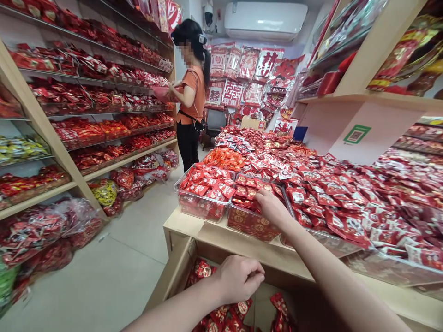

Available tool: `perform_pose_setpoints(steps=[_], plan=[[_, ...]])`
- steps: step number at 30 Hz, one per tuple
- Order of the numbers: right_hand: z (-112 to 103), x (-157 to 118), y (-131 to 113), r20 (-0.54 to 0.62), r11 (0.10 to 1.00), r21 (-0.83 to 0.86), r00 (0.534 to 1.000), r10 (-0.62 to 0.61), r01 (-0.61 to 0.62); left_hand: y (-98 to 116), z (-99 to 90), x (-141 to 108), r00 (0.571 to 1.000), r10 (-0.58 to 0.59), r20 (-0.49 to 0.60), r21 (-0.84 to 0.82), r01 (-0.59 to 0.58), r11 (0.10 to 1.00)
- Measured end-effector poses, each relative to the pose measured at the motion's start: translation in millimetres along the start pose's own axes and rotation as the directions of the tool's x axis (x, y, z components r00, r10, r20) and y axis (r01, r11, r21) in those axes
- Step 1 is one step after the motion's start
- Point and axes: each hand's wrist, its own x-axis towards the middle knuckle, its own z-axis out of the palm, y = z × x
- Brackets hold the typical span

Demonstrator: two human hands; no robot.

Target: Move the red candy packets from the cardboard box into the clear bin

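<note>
Red packets [251, 182] with gold motifs fill the bin; I see orange-red packets [226, 158] behind. The shirt [198, 90] is orange, the trousers [188, 140] black. The air conditioner [266, 20] is white; the QR code [356, 134], black-and-white, has a green border. The worktop [185, 224] is pale tan.

I had small, shiny red packets [246, 180] with gold print lying close together in a clear bin [254, 223], and similar packets [242, 308] loosely scattered in an open box [173, 275].
</note>
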Motion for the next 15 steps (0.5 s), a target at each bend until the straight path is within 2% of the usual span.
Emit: perform_pose_setpoints(steps=[6,10,12,14,15], plan=[[-4,-2,9,0.02,0.995,0.079,0.997,-0.069,0.067,0,6.5,0,0.997,0.023,0.067,0.06,-0.027,0.998],[-28,-24,-6,-0.112,0.98,0.177,0.991,-0.072,0.091,-7,9.5,-3,0.976,-0.053,0.21,0.153,0.021,0.988],[-36,-53,-27,-0.121,0.948,0.306,0.991,-0.058,0.093,-12,12.8,-8,0.923,-0.162,0.35,0.253,0.073,0.965],[-30,-92,-53,0.03,0.88,0.467,0.993,-0.114,0.086,-18,19.2,-14,0.805,-0.304,0.51,0.371,0.113,0.922],[-20,-113,-66,0.123,0.845,0.527,0.976,-0.177,0.087,-20,23.5,-16,0.735,-0.373,0.566,0.428,0.125,0.895]])
